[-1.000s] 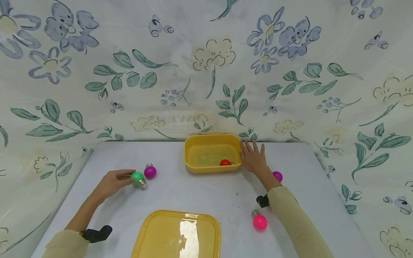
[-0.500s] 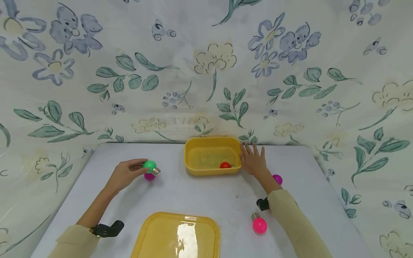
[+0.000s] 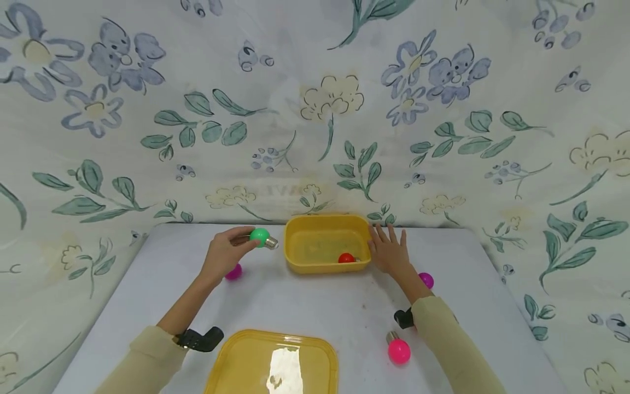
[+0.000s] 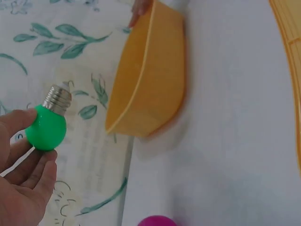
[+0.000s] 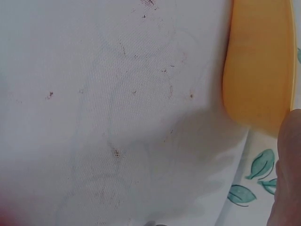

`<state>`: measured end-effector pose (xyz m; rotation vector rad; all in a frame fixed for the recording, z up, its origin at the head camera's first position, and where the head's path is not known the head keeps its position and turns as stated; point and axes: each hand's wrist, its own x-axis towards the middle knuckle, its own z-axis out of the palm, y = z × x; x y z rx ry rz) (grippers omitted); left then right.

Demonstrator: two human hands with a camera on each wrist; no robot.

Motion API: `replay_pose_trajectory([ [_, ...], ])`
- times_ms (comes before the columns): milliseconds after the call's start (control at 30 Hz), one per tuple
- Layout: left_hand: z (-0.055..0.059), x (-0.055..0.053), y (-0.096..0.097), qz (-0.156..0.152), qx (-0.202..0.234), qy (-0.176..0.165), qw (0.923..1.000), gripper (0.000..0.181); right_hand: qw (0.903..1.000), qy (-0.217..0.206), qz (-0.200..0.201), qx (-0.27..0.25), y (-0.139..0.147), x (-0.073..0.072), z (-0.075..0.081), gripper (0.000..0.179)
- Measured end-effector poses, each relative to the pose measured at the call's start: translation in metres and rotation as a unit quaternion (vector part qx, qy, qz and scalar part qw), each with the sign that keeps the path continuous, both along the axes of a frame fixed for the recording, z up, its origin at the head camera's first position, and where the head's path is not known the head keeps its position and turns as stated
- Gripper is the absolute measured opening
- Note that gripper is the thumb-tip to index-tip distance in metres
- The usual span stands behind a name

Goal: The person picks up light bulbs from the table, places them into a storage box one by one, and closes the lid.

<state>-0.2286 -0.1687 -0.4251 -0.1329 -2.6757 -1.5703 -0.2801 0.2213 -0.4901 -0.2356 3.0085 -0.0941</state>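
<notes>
My left hand [image 3: 226, 256] pinches a green light bulb [image 3: 259, 237] by its round end, raised above the table just left of the yellow bin. Its silver screw base points right, toward the bin; the left wrist view shows thumb and fingertips on the green bulb [image 4: 47, 128]. The yellow bin [image 3: 327, 268] stands at the table's back edge with a red bulb [image 3: 346, 258] lying inside. My right hand [image 3: 390, 254] rests against the bin's right end, its fingers spread and straight. In the right wrist view only part of that hand [image 5: 289, 165] shows, touching the bin [image 5: 258, 61].
A purple bulb [image 3: 234, 272] lies under my left hand, partly hidden. Another purple bulb [image 3: 426, 280] is beside my right forearm, and a pink bulb [image 3: 399, 351] lies nearer. A yellow tray [image 3: 251, 364] sits at the front. Behind the table hangs a floral sheet [image 3: 315, 109].
My left hand has lifted the green bulb off the table and carried it right and back, past the purple bulb, to beside the bin. The right hand has stayed at the bin.
</notes>
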Motion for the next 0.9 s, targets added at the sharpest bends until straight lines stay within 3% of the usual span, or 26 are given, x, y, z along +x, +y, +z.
replay_pose_trajectory([
  [400,-0.011,-0.016,0.048,0.004,0.020,-0.004,0.9998,0.040,0.9999,0.011,0.004,0.006,-0.001,0.001,-0.002,0.058],
  [900,-0.041,-0.028,0.087,-0.010,0.025,-0.006,0.9996,0.036,0.9998,0.002,0.000,0.018,-0.002,0.001,0.000,0.058],
])
